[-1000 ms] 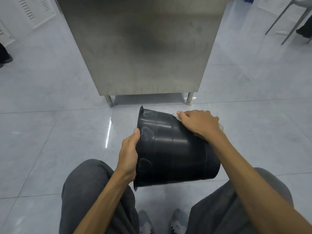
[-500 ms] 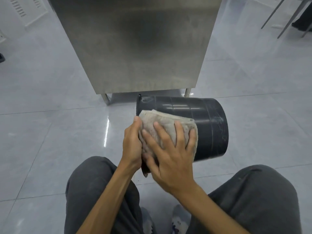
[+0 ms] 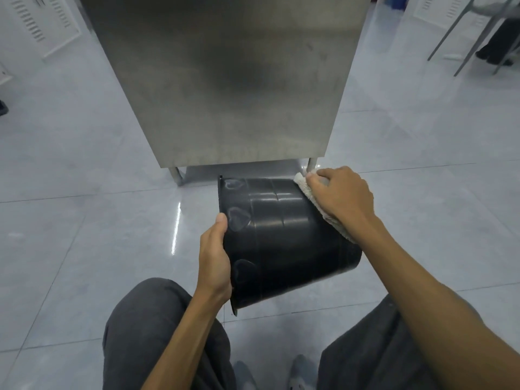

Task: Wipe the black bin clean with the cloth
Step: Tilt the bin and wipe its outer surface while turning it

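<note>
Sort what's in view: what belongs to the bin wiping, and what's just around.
In use: bin, cloth, left hand gripping the rim, right hand pressing the cloth.
Just around: steel cabinet, chair legs, floor.

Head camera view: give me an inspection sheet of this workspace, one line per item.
Surface: glossy grey tiled floor, light streak reflected left of the bin.
Job's things: black bin held on its side above the floor, rim toward the left; pale cloth pressed on its outer wall near the base end.
Clutter: nothing seen.
Grippers: left hand grips the bin's rim; right hand presses the cloth down.
Cables: nothing seen.
Surroundings: steel cabinet on short legs behind the bin; chair legs upper right; white vented panel upper left; person's grey-trousered knees below.
</note>
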Demonstrator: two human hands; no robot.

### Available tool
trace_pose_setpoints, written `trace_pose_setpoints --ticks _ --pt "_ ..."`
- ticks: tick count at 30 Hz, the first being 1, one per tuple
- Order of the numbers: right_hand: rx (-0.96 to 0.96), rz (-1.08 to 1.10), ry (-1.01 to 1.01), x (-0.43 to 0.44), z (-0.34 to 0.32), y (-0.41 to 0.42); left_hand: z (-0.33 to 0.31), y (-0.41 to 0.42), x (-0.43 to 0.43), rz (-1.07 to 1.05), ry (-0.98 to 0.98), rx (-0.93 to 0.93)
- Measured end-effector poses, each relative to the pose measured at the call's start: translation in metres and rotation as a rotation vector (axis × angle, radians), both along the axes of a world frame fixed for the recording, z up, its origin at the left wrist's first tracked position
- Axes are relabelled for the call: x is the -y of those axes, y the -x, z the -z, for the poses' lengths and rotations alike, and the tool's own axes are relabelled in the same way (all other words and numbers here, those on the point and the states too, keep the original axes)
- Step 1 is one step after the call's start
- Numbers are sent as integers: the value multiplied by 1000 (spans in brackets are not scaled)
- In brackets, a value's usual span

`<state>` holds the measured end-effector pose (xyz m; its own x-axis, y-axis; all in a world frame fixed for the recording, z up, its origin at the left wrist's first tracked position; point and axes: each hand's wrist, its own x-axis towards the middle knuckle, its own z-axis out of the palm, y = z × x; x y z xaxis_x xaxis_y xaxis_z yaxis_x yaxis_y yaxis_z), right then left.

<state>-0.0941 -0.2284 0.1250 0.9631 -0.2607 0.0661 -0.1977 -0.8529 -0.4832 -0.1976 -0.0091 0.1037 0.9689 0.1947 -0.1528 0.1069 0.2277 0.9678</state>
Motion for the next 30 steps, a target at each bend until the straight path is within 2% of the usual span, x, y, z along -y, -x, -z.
trace_pose_setpoints --ticks 4,8,11,15,21,25,30 --pt "54 56 -59 11 17 19 3 -2 3 109 -82 75" --pt "131 111 -104 20 29 40 3 -6 -1 181 -50 -8" --pt "205 123 -46 19 33 54 -3 -11 -3 191 32 -92" --pt "370 65 91 15 39 69 -13 -19 2 178 36 -193" --pt "263 43 140 8 57 84 -12 -18 4 59 97 -306" --pt "278 41 143 0 56 86 -11 -18 4 7 125 -288" --pt "266 -39 73 6 38 79 -10 -18 5 -73 69 -230"
